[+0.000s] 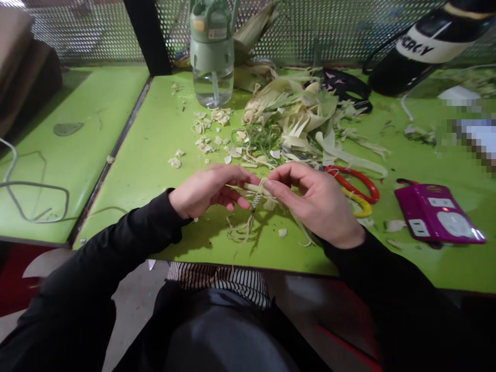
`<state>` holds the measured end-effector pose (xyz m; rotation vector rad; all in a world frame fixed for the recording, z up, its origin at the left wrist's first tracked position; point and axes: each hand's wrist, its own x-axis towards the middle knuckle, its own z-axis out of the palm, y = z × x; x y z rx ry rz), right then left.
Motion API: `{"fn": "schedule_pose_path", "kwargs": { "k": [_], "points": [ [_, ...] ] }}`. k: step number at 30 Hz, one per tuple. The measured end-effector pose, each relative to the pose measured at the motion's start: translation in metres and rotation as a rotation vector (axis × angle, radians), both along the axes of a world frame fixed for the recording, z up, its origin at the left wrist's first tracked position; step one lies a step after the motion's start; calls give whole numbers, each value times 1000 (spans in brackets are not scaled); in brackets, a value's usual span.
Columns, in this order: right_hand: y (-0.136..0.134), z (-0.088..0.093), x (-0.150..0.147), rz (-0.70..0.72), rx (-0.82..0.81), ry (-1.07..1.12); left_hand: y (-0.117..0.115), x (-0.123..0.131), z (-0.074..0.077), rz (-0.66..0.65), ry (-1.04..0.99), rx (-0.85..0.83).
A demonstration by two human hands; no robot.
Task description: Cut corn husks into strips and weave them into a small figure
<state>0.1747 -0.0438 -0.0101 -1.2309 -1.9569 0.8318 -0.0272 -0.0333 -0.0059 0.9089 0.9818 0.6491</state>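
A small woven piece of pale corn husk point(257, 197), with a braided middle and loose strands hanging below, is held above the table's front edge. My right hand point(320, 201) pinches its upper knot between thumb and index finger. From the other side, my left hand point(211, 190) has its fingers bent around the piece's left end; their exact contact is partly hidden. Just beyond my hands lies a heap of corn husks point(306, 111) with shredded green strands. Scissors with red and yellow handles point(362, 188) lie beside my right hand, their blades mostly hidden.
Husk scraps point(205, 144) are scattered on the green table point(127, 181). A green water bottle point(212, 57) stands behind them. At right are a purple power adapter point(437, 214) and a tilted dark bottle point(422, 49). A perforated metal screen point(349, 26) borders the back.
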Motion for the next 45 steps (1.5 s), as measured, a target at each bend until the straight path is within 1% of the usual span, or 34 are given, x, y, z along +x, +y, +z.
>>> {"fn": "schedule_pose_path", "kwargs": {
  "k": [2,5,9,11,13,15,17,18,20,23,25,28,30,32,35,37,39,42,45],
  "points": [
    [0,0,0,1,3,-3,1,-2,-1,-15,10,10],
    [-3,-2,-1,5,14,-6,0,0,-4,-54,67,99],
    [-5,-5,-2,-12,35,26,-4,5,-6,-46,81,185],
    [-3,-4,1,49,13,48,-5,5,-5,-64,64,200],
    [1,-1,5,156,18,44,-4,2,-3,-112,44,201],
    [4,2,9,260,84,22,-3,-2,-1,-180,47,182],
    [5,3,10,311,173,-16,-2,-5,1,-240,62,154],
    [5,3,10,308,217,-39,-2,-5,1,-256,64,143],
    [2,1,7,254,296,-95,-3,-4,1,-234,45,133],
    [-4,-6,0,140,380,-147,-8,0,0,-121,-16,137],
    [-7,-10,-3,75,415,-139,-10,3,-2,-62,-64,130],
    [-7,-13,-4,2,450,-93,-11,7,-5,-32,-157,85],
    [-7,-13,-3,-20,480,-63,-12,10,-8,4,-237,68],
    [-7,-14,-3,-35,493,-33,-13,15,-10,67,-314,66],
    [-7,-16,-3,-44,455,6,-16,21,-13,121,-365,56],
    [-8,-18,-4,-33,405,29,-17,23,-14,128,-354,92],
    [-9,-18,-5,-31,337,56,-18,23,-14,122,-298,186],
    [-12,-17,-6,-54,242,100,-18,20,-11,97,-147,330],
    [-13,-15,-7,-65,177,124,-19,18,-8,79,-79,346]
  ]
}}
